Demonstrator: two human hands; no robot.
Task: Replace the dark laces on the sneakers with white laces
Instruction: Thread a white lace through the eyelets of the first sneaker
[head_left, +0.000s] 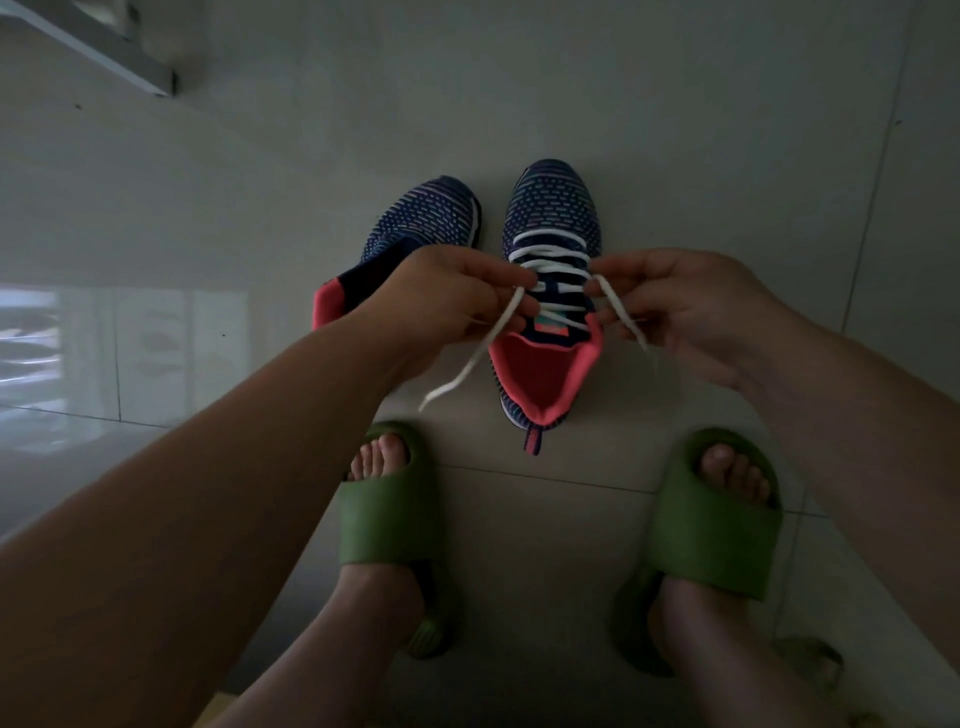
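The navy knit sneaker with the coral lining (550, 291) stands on the grey tiled floor (675, 130), toe pointing away, its long axis running between both hands; the left hand (441, 296) pinches one free end of the flat white lace (553, 254), the right hand (670, 306) pinches the other; the second, unlaced sneaker (415, 228) lies just left, nearer the left hand; nothing sits inside either shoe.
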